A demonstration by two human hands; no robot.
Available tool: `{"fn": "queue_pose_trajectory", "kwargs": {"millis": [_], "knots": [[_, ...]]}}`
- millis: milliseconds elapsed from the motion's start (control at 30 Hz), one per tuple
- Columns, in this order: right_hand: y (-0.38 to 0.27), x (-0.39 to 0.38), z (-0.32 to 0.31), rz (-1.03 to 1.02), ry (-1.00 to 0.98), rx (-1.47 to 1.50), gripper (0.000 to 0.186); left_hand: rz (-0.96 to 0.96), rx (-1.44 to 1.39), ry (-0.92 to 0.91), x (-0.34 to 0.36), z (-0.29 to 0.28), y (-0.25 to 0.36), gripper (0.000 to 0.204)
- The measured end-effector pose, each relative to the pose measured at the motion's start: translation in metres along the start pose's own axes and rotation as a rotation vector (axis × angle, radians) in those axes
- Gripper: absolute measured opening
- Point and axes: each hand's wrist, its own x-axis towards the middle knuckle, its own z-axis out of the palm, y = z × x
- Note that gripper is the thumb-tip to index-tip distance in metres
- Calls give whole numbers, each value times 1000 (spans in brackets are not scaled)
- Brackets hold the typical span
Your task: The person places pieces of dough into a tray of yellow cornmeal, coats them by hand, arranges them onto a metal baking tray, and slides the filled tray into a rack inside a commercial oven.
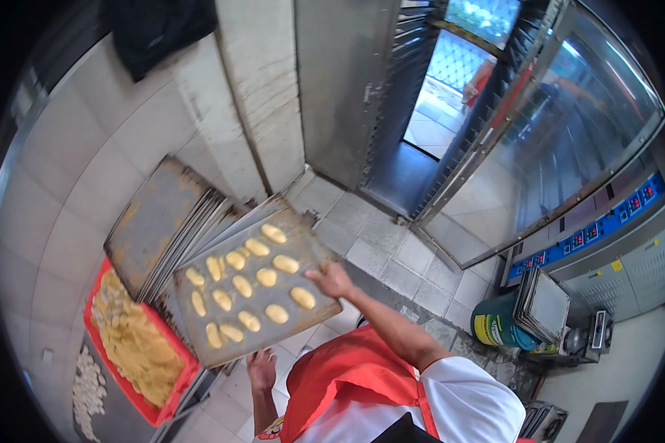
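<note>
From the head view, my right grip is clamped on the right edge of a metal tray, which tilts in front of my red apron. My left grip is just below the tray's near edge, fingers pointing up toward it; I cannot tell whether they touch the metal or how far they are closed. Pale yellow oblong pieces lie in slanting rows on the tray, each apart from most of its neighbours. The tray's far left side overlaps a leaning stack of worn trays; whether it rests on them I cannot make out. Beyond my left side, a red tub holds a yellow mass with whitish lumps at its far end. More small white pieces lie on the grey desk beside it. Ahead to my right stands a tall metal cabinet, its glass door swung open.
</note>
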Motion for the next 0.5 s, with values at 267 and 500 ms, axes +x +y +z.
{"fn": "queue_pose_trajectory", "kwargs": {"millis": [267, 500], "knots": [[12, 19, -79, -56, -12, 226, 50, 343, 195, 185, 9, 120, 9, 27], [4, 23, -263, 40, 137, 580, 28, 617, 461, 24, 64, 316, 28, 30]]}}
